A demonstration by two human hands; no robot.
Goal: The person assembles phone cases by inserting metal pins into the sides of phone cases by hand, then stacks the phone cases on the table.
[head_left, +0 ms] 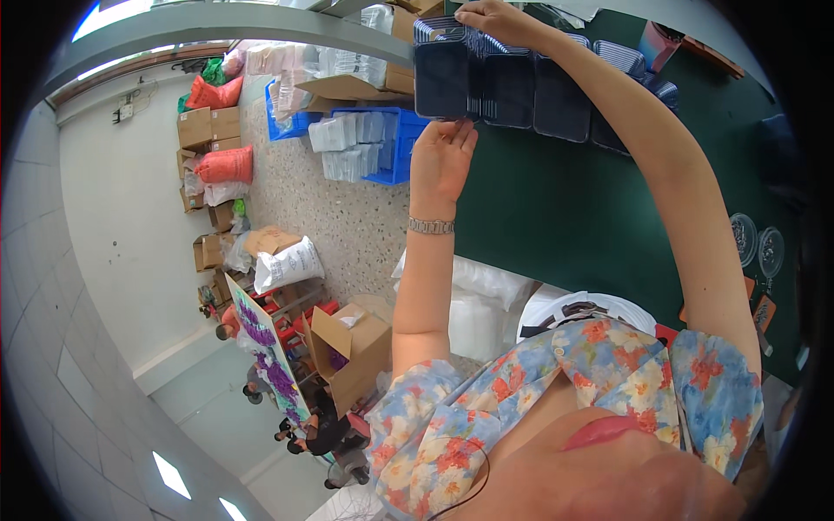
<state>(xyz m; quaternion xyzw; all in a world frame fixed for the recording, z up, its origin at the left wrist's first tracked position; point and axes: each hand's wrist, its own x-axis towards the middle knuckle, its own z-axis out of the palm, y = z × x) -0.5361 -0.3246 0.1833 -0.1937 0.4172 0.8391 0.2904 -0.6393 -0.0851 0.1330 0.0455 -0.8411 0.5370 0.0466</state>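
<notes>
Both arms reach away from me to a stack of dark, round-cornered rectangular cases or trays [446,80] at the far left corner of the green table. My left hand [441,161], with a metal watch on its wrist, grips the near edge of this stack with its fingertips. Over its far edge bends my right hand [497,21], its fingers closed on the rim. More stacks of the same dark cases [560,100] stand in a row to the right. What the pieces are exactly, I cannot make out.
The green table [556,213] spreads in front of me. Round clear dishes of small parts [770,252] and orange-handled tools [764,313] lie at its right. Blue crates [395,143] with clear plastic pieces stand on the floor left. People work at a table [269,356] farther left.
</notes>
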